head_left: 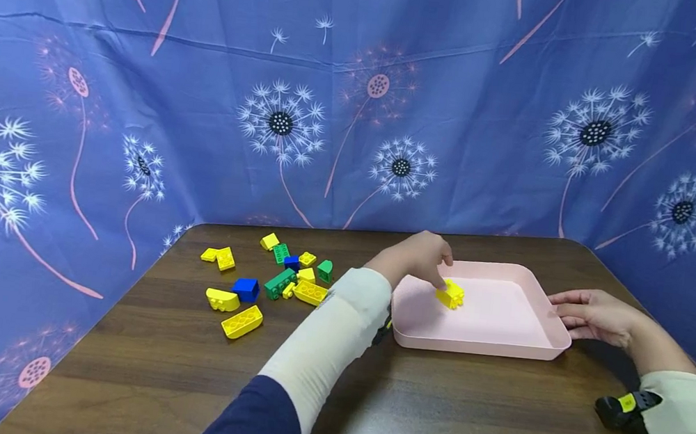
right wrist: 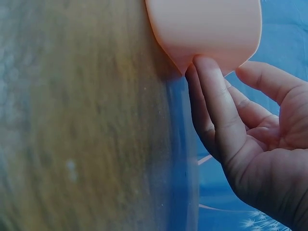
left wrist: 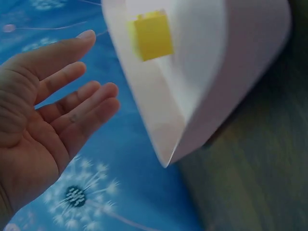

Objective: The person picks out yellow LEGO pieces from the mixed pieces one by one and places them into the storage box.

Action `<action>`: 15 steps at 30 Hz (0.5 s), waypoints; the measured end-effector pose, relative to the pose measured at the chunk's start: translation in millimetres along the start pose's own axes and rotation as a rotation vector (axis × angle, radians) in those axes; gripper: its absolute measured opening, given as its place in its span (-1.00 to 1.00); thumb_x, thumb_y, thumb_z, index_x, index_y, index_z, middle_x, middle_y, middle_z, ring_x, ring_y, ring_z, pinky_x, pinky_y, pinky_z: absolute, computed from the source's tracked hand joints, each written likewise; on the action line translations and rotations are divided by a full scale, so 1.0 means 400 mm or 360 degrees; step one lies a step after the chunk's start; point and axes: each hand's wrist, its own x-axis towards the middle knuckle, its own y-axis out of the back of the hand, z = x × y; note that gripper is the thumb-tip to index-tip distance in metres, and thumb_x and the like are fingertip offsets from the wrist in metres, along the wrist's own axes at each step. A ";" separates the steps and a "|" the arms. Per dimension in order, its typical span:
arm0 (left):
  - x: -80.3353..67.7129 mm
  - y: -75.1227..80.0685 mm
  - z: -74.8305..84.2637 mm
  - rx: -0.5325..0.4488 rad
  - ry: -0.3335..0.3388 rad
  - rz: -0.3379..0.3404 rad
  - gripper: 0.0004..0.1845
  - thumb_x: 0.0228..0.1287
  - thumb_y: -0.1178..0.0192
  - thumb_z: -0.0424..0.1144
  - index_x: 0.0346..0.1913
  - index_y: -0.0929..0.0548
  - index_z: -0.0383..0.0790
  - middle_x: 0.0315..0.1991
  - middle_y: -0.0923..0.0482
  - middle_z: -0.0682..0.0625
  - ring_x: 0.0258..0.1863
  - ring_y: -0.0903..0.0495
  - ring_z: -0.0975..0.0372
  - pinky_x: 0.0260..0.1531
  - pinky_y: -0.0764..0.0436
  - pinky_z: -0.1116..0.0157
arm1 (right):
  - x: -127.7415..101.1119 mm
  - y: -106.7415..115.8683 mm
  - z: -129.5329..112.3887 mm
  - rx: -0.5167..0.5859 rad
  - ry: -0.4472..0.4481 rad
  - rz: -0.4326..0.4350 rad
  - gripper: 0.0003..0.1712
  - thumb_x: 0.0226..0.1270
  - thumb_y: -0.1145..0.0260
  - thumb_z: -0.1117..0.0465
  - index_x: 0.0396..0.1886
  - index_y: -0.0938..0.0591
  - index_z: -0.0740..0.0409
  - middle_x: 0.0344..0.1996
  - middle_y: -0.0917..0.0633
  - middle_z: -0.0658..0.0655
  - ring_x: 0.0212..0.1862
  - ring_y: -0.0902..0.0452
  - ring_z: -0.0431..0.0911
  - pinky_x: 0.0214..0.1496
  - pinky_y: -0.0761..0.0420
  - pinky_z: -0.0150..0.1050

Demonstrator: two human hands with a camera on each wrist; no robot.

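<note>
My left hand [head_left: 416, 257] reaches over the left side of a pink tray [head_left: 505, 349]. Just below its fingers, a yellow toy brick [head_left: 452, 295] with studs is in the tray. The left wrist view shows the fingers [left wrist: 79, 113] spread loosely, with a gap between them and the brick [left wrist: 156, 37]. At the opposite end, my right hand [head_left: 599, 318] touches the outside of the tray's right wall. In the right wrist view its fairly straight fingers [right wrist: 216, 91] lie against the pink wall [right wrist: 207, 29], thumb near the edge.
Several loose toy bricks lie on the left of the brown wooden table [head_left: 461, 409]: a blue brick [head_left: 246, 290], a long yellow brick [head_left: 242, 322], a green brick [head_left: 279, 284] and others. A blue dandelion-print cloth [head_left: 343, 140] hangs behind and at both sides.
</note>
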 end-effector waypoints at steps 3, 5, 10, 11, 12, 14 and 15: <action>-0.055 0.019 -0.031 -0.0005 -0.0097 0.0065 -0.54 0.04 -0.48 -0.10 0.03 -0.71 -0.17 -0.09 -0.67 0.04 -0.13 -0.55 0.30 -0.10 -0.48 0.46 | 0.005 -0.002 0.001 -0.0021 -0.0022 0.0034 -0.72 0.46 -0.10 0.37 0.08 -0.59 0.28 -0.21 -0.72 0.02 -0.20 -0.69 -0.11 -0.20 -0.69 -0.14; -0.095 0.028 -0.053 -0.0038 -0.0115 0.0114 -0.56 0.04 -0.48 -0.12 0.01 -0.71 -0.18 -0.14 -0.67 0.05 -0.17 -0.56 0.31 -0.12 -0.49 0.46 | 0.008 -0.003 0.001 -0.0037 -0.0030 0.0051 -0.70 0.46 -0.11 0.36 0.10 -0.56 0.33 -0.21 -0.72 0.02 -0.20 -0.69 -0.11 -0.19 -0.69 -0.13; -0.188 0.044 -0.115 -0.0212 -0.0056 0.0247 -0.64 0.03 -0.48 -0.24 -0.06 -0.73 -0.20 -0.23 -0.66 0.05 -0.28 -0.59 0.28 -0.20 -0.54 0.42 | 0.012 -0.002 0.001 -0.0021 -0.0007 0.0017 -0.74 0.47 -0.09 0.36 -0.03 -0.65 0.05 -0.21 -0.72 0.01 -0.19 -0.69 -0.12 -0.19 -0.69 -0.14; -0.204 0.045 -0.127 -0.0246 -0.0033 0.0264 -0.64 0.02 -0.48 -0.25 -0.07 -0.73 -0.21 -0.24 -0.66 0.04 -0.29 -0.60 0.27 -0.21 -0.55 0.41 | 0.013 -0.001 0.001 -0.0014 -0.0004 0.0007 -0.72 0.47 -0.08 0.36 -0.08 -0.66 -0.04 -0.21 -0.73 0.00 -0.19 -0.69 -0.12 -0.19 -0.69 -0.15; -0.220 0.046 -0.138 -0.0267 -0.0010 0.0275 -0.65 0.01 -0.49 -0.26 -0.07 -0.73 -0.21 -0.24 -0.66 0.04 -0.28 -0.61 0.26 -0.21 -0.56 0.41 | 0.013 -0.001 0.001 -0.0011 0.0002 -0.0004 -0.71 0.47 -0.08 0.36 -0.10 -0.66 -0.08 -0.20 -0.73 0.00 -0.19 -0.69 -0.13 -0.19 -0.69 -0.15; -0.247 0.046 -0.158 -0.0282 0.0025 0.0281 -0.64 0.01 -0.50 -0.27 -0.08 -0.73 -0.21 -0.24 -0.67 0.02 -0.27 -0.61 0.24 -0.21 -0.57 0.39 | 0.013 -0.002 0.000 -0.0015 0.0008 -0.0012 -0.71 0.48 -0.07 0.36 -0.09 -0.66 -0.05 -0.20 -0.73 0.00 -0.18 -0.69 -0.13 -0.19 -0.69 -0.15; -0.260 0.045 -0.166 -0.0269 0.0037 0.0277 -0.64 0.00 -0.50 -0.27 -0.08 -0.73 -0.21 -0.23 -0.67 0.03 -0.25 -0.62 0.23 -0.19 -0.57 0.38 | 0.013 -0.003 -0.001 -0.0023 0.0012 -0.0008 -0.73 0.47 -0.08 0.36 -0.03 -0.65 0.06 -0.20 -0.72 0.00 -0.19 -0.69 -0.13 -0.19 -0.69 -0.15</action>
